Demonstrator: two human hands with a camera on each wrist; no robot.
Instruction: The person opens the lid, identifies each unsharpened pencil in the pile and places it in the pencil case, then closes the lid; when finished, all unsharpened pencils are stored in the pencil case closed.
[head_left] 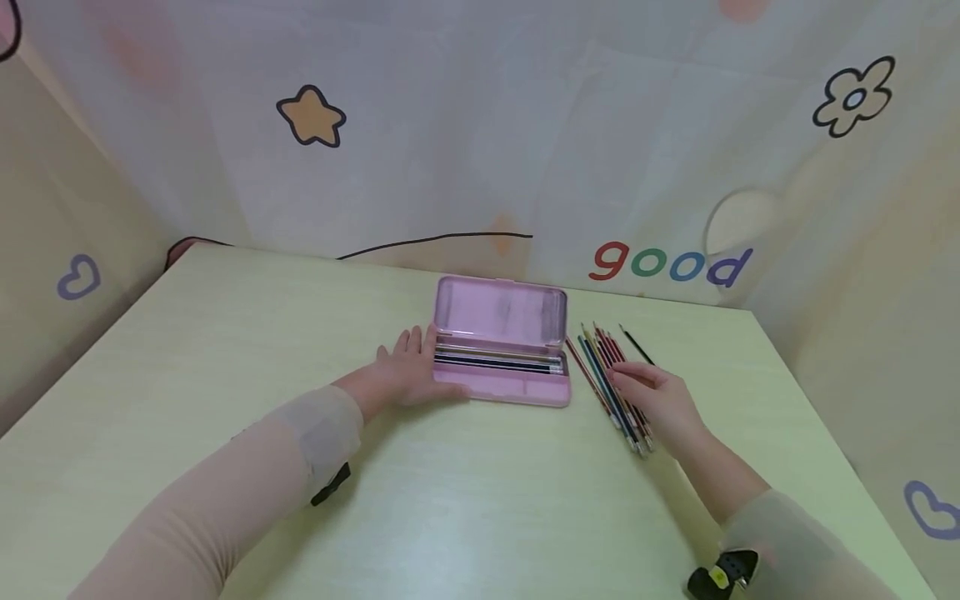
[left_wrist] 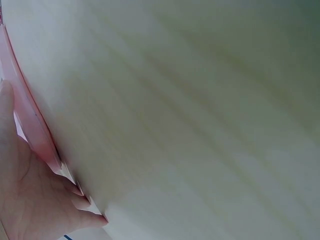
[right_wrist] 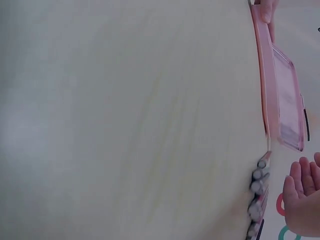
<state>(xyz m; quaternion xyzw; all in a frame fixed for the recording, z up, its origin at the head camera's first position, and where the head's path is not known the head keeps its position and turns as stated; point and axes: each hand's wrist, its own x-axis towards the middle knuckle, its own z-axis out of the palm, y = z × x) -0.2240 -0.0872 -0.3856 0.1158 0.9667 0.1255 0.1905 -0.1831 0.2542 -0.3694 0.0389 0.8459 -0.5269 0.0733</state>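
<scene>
A pink pencil case lies with its lid raised, several dark and light pencils lined up inside. My left hand rests against its left end, fingers straight, thumb along the front edge; the left wrist view shows the palm beside the case's side wall. To the right of the case, a loose bundle of coloured pencils lies on the table. Over that bundle is my right hand, fingers loosely bent. In the right wrist view its fingers hold nothing, above the pencils' blunt ends.
One dark pencil lies apart, behind the right hand. The pale table meets a printed cloth at the back, with more cloth at both sides. Both wrists wear black straps.
</scene>
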